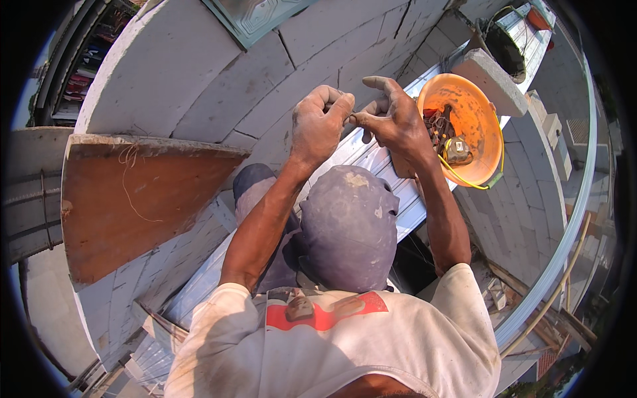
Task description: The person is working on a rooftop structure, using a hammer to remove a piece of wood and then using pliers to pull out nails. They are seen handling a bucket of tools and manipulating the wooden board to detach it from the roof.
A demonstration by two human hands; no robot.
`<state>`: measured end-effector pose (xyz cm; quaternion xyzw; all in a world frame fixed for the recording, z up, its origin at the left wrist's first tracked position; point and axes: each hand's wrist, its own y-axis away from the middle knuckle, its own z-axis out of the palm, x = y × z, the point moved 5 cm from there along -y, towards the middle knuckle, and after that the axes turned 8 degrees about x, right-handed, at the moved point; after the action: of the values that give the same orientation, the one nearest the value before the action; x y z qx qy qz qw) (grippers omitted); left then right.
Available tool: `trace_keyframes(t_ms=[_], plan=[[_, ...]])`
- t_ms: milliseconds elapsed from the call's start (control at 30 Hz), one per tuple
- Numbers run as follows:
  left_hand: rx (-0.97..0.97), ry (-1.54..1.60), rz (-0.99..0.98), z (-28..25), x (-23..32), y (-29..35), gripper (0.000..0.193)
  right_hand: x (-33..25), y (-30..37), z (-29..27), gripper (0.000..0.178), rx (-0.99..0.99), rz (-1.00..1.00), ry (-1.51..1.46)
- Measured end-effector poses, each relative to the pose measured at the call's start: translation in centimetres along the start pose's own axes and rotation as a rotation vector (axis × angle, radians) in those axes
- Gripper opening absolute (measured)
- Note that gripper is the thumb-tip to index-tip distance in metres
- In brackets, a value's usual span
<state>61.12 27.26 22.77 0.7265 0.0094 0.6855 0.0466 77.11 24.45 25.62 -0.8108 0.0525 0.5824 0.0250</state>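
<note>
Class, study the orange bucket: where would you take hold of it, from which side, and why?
Probably by the green sleeve on its yellow handle, coming from the near right. The handle lies down along the near rim, with the sleeve at the outer right, while the orange bucket has its mouth open and things inside.

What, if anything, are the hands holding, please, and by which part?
Cannot tell: the left hand and right hand pinch close together, but anything held is too small to identify.

Your head-worn fisheye looks steeply down, close over your shirt, left hand and right hand.
</note>
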Motion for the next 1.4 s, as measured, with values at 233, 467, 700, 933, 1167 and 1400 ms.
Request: trace_keyframes(t_ms=[233,467,700,933,1167,1400], plan=[[0.105,0.146,-0.031,0.3,-0.9,0.9,0.022,3.8,0.4,1.3,0.095,0.048,0.155,-0.576],[0.036,0.432,-0.37,-0.3,-1.7,0.7,0.019,3.1,1.1,2.0,0.065,0.273,-0.037,-0.471],[-0.262,0.412,-0.548,-1.3,-2.2,-1.0,0.016,-0.5,2.5,1.3,0.045,0.229,-0.823,0.348],[-0.274,0.344,-0.571,-1.2,-1.2,-1.9,0.017,-1.0,2.1,1.5,0.037,0.195,-0.737,0.252],[-0.368,0.328,-0.517,-1.5,-1.8,-1.9,0.027,-0.4,1.6,1.2,0.034,0.067,-0.686,0.345],[-0.382,-0.122,-0.183,-1.9,0.3,-1.2,0.049,-0.3,1.2,0.4,0.049,0.013,-0.515,0.213]])
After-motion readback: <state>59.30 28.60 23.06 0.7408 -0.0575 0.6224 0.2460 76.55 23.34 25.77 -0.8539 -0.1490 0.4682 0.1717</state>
